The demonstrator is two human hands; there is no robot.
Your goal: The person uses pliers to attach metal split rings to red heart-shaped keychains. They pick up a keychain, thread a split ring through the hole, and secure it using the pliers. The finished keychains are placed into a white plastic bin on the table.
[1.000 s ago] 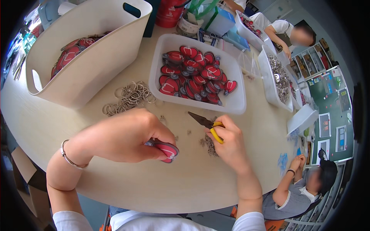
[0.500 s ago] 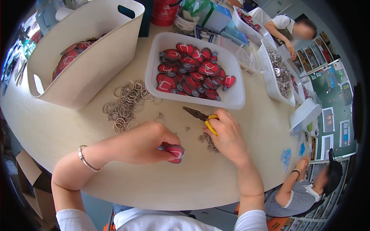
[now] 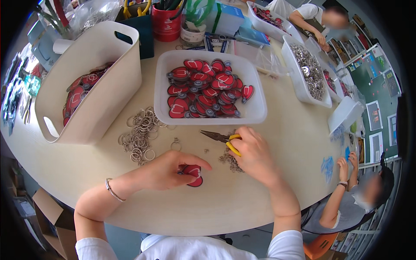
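My left hand [image 3: 162, 172] is at a flat red flip-flop-shaped charm [image 3: 196, 176]. The thumb lies over the charm's left part while the index finger stretches out above it; the other fingers are hidden. Needle-nose pliers [image 3: 218, 136] with yellow handles are in my right hand [image 3: 255, 157], their dark jaws pointing left. Under and beside that hand is a small heap of metal links [image 3: 229, 162]. A key ring [image 3: 175, 145] with a bit of chain lies between my hands, and a tiny metal piece [image 3: 206, 151] lies near the pliers.
A white tub [image 3: 161, 113] of red charms stands beyond my hands. Left of it are a pile of key rings [image 3: 141, 138] and a tall cream bin [image 3: 108, 104]. A tray of metal parts [image 3: 290, 65] stands at the right. Two people sit at the table's right side.
My left index finger has lifted and straightened away from the charm. The pliers stay in my right hand. The view has shifted, and the person at lower right has raised their hands.
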